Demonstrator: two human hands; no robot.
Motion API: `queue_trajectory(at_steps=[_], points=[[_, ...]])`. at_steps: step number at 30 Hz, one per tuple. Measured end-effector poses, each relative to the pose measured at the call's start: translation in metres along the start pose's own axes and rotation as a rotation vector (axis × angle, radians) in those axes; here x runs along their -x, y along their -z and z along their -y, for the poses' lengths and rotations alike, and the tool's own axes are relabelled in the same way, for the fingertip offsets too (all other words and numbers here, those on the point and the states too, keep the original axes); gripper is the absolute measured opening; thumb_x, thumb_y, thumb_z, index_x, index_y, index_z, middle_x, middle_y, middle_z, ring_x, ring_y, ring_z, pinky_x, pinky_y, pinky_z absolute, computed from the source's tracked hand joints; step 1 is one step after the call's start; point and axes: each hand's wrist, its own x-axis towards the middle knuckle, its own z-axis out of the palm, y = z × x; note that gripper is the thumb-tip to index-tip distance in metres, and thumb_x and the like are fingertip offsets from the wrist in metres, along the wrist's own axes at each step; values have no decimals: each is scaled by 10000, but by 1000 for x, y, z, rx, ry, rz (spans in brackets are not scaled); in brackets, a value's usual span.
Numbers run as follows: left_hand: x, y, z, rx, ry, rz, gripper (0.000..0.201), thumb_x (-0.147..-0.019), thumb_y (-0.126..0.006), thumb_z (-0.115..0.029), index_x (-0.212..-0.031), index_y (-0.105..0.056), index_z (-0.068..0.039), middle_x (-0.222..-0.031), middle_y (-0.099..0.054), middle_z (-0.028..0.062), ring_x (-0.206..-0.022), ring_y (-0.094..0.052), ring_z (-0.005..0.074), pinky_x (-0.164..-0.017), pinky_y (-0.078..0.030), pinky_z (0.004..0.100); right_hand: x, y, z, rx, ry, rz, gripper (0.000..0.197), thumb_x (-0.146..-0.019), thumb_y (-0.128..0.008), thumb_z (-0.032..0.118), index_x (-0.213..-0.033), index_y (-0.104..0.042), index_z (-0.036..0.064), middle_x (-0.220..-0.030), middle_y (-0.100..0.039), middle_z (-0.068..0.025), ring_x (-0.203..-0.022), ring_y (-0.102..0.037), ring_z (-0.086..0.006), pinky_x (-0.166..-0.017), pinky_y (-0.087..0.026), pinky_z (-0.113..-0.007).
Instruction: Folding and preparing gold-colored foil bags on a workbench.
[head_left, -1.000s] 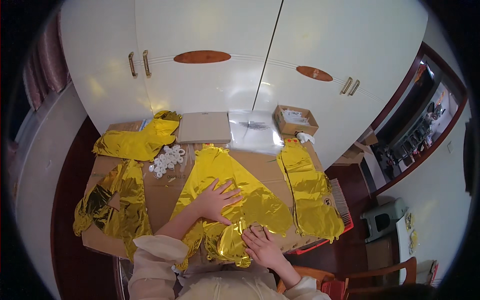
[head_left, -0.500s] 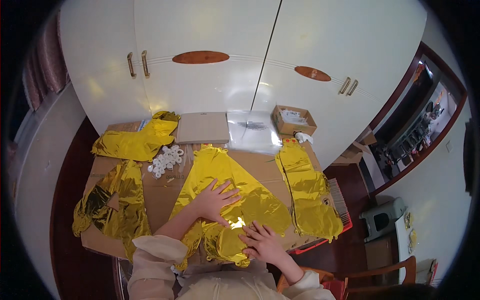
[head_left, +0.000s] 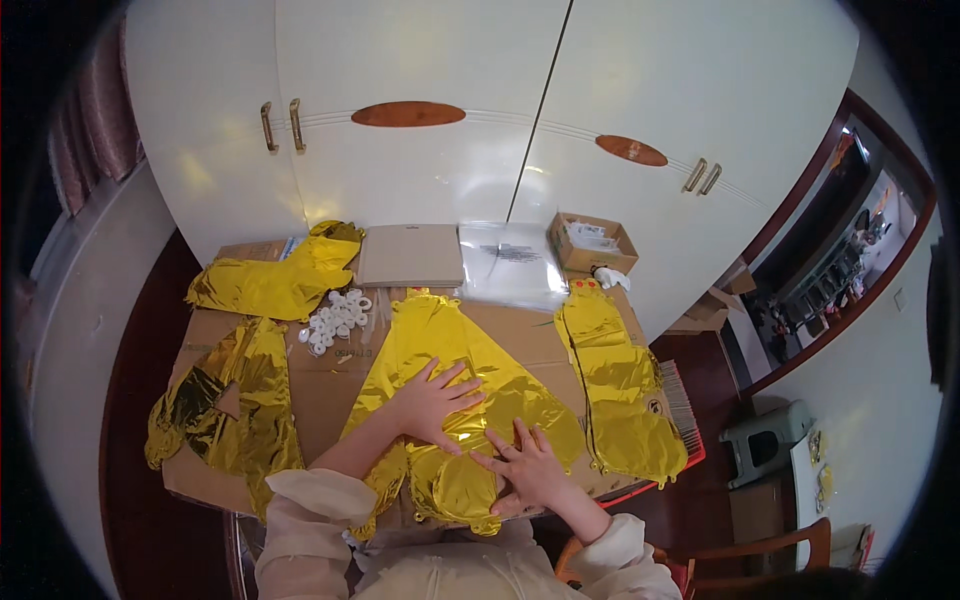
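A flat gold foil balloon (head_left: pixel 430 330) lies spread over the cardboard-covered table in front of me, its near part wrinkled and folded. My left hand (head_left: pixel 435 402) rests on its middle with fingers spread, palm down. Lower and to the right, my right hand (head_left: pixel 530 470) presses on the foil near the table's front edge, fingers also apart. Neither hand grips anything. Another flat gold foil balloon (head_left: pixel 625 400) lies to the right, with a dark line along its left side. More gold foil is at the left (head_left: pixel 262 375) and far left (head_left: pixel 270 282).
Small white rings or rolls (head_left: pixel 335 322) are heaped left of the middle. Along the back are a flat cardboard stack (head_left: pixel 410 258), clear plastic bags (head_left: pixel 510 265) and a small open box (head_left: pixel 598 245). White cabinets (head_left: pixel 420 180) stand behind. A grey stool (head_left: pixel 768 435) and wooden chair (head_left: pixel 760 560) are right.
My right hand has shifted slightly right, its fingers now more spread. My left hand stays nearly in place. The foil beneath looks a little smoother near the right hand.
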Motion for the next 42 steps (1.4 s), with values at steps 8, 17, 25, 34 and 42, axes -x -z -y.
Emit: queue_trajectory(at_steps=[8,17,25,34,42], points=[[4,0,-1,-6,6,4,1073,-669,-530,-870,-1496,-377,-204,-1571,-323,31,-1464,-225,344,-1144,-168,633,1,7,2,33,19,81,1105,-620,-664,775,-1546,-224,362,-1611,-217,-83,-1439,-152,-509,-1131,-134,-676],[1,-1,-2,-24,4,15,1078,-684,-495,-885,-1502,-364,-196,-1574,-316,47,-1467,-216,349,-1145,-162,634,1,-25,-22,1,-46,-362,875,-793,-527,747,-1512,-347,282,-1578,-287,-113,-1436,-226,-455,-1125,-143,-677],[5,0,-11,-74,21,37,1058,-713,-477,-877,-1510,-345,-193,-1579,-305,52,-1464,-216,358,-1141,-169,637,-18,-53,-45,-43,-132,-446,623,-944,-468,536,-1472,-416,209,-1540,-365,-93,-1435,-289,-360,-1126,-175,-657],[7,0,-27,-45,-15,79,1051,-726,-512,-845,-1518,-324,-181,-1576,-309,56,-1463,-205,376,-1133,-148,660,11,-57,-22,-48,-183,-430,619,-949,-433,564,-1478,-410,244,-1540,-372,-77,-1436,-302,-337,-1111,-141,-694],[-3,3,-29,-48,-18,51,1039,-746,-494,-839,-1526,-302,-180,-1564,-334,44,-1464,-215,359,-1131,-141,674,22,-44,-18,36,-277,-480,649,-921,-489,547,-1454,-430,182,-1509,-402,-110,-1384,-358,-362,-1100,-209,-650]])
